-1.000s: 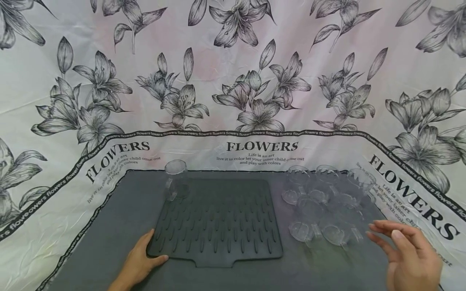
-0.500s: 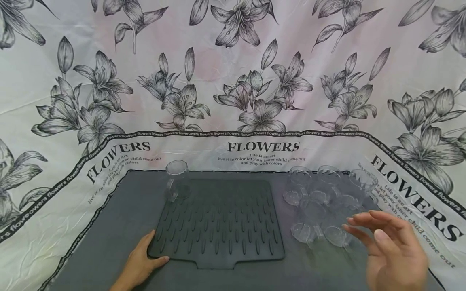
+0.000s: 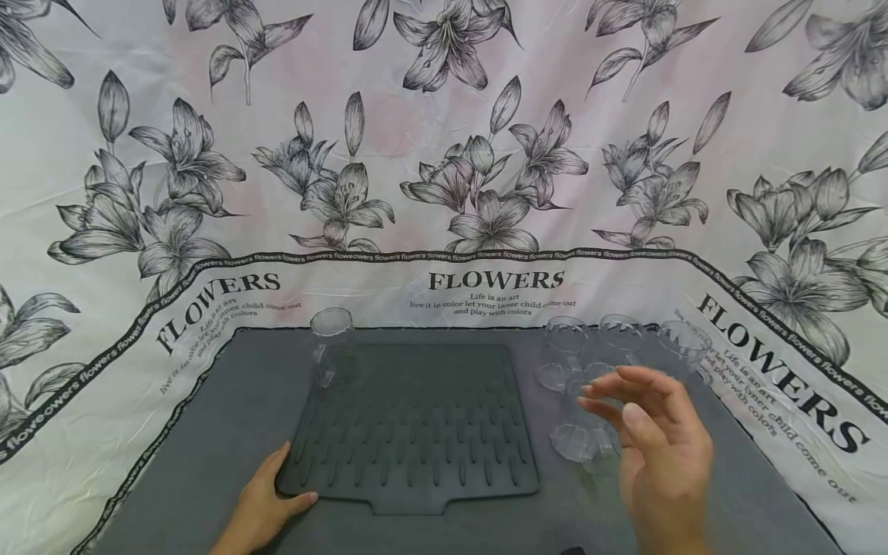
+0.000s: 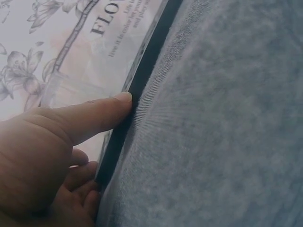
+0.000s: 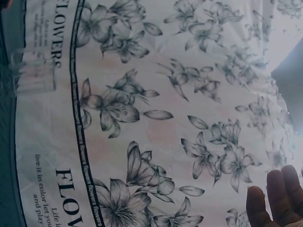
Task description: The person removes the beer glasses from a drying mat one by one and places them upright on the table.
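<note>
At the near left corner of a dark ridged drying mat, my left hand holds the edge, thumb on the front side and fingers along the left side. The left wrist view shows its thumb against the mat's dark rim. My right hand is raised in front of several clear glass mugs, its fingers loosely curved with nothing visible between them. It covers part of the mug group in the head view. Another clear glass mug stands at the mat's back left corner, its handle towards me.
A grey cloth-covered table lies under everything. Behind and along the sides hangs a white floral cloth with printed lettering. A small dark object shows at the bottom edge of the head view.
My right hand has moved left and a little up, from the right of the mugs to in front of them. The left hand, mat and mugs have stayed put.
</note>
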`<act>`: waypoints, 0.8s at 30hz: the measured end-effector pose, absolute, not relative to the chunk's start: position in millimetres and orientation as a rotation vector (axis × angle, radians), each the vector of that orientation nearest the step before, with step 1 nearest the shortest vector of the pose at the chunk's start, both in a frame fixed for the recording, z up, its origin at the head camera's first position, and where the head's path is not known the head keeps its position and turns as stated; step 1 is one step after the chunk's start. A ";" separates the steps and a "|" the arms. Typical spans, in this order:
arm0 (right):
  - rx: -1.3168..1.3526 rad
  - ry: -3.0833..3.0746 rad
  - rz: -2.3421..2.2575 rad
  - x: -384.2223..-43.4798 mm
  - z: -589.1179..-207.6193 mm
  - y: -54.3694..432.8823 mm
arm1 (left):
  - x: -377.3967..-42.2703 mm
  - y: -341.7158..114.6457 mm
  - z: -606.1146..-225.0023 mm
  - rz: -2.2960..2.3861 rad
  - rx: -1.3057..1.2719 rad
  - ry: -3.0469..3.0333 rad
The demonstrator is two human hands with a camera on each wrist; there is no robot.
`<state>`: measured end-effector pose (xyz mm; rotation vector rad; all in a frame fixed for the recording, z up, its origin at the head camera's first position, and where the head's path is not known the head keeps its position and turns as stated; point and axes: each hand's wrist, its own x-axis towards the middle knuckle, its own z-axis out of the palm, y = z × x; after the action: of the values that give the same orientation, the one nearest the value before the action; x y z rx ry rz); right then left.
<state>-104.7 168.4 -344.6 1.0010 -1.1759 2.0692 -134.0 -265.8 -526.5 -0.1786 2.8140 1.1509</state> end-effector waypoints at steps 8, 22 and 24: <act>0.960 -1.329 1.992 -125.6 -337.6 136.6 | -135.5 -269.2 -527.5 1.125 -0.177 2.809; 0.829 -1.675 1.928 -165.2 -360.4 91.2 | -133.2 -268.2 -523.6 1.108 -0.183 2.808; 0.822 -1.708 1.942 -169.5 -364.0 85.3 | -132.9 -267.8 -523.8 1.107 -0.181 2.811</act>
<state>-169.5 85.3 -364.0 0.8219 -1.7083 1.9422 -132.9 -267.8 -523.8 -0.1810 2.8107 1.1067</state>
